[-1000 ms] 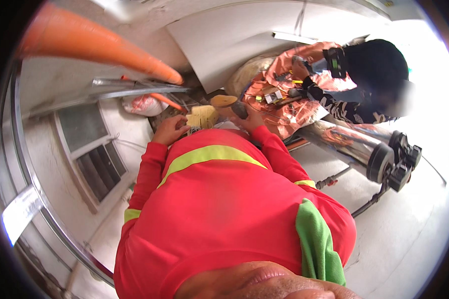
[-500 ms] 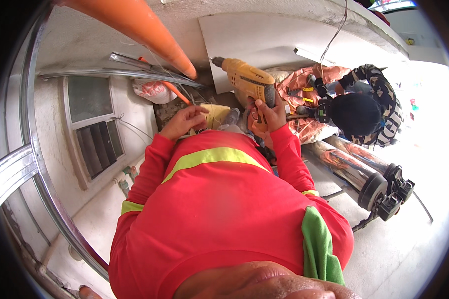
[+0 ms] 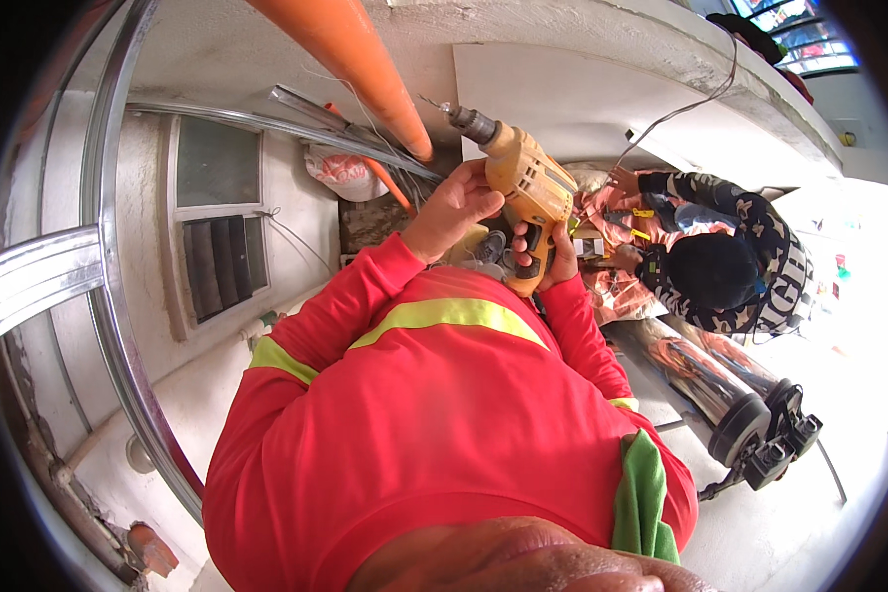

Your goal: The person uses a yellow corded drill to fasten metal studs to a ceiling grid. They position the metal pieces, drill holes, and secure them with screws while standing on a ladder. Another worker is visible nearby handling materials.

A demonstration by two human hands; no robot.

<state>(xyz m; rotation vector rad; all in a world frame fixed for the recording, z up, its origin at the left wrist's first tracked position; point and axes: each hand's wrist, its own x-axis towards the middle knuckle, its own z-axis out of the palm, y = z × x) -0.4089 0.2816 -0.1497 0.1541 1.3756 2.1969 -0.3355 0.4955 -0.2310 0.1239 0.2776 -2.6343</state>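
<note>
A yellow power drill is in front of my chest, tilted, its black chuck and thin bit pointing up and to the left. My right hand is wrapped round its black and yellow handle. Against the drill's left side rests my left hand, fingers curled in to the body, their tips partly hidden. The bit's tip is near a thick orange pipe that slopes down from the top edge.
Metal channel framing stands at the left, before a louvred window. At the right a person in a patterned sleeve bends over orange sheeting. Long clear-wrapped tubes lie nearby. A white sack sits by the wall.
The drill has swung more upright and moved right, its bit now plainly showing. My left hand has risen from beside my waist to the drill's side. The other person has stretched an arm out.
</note>
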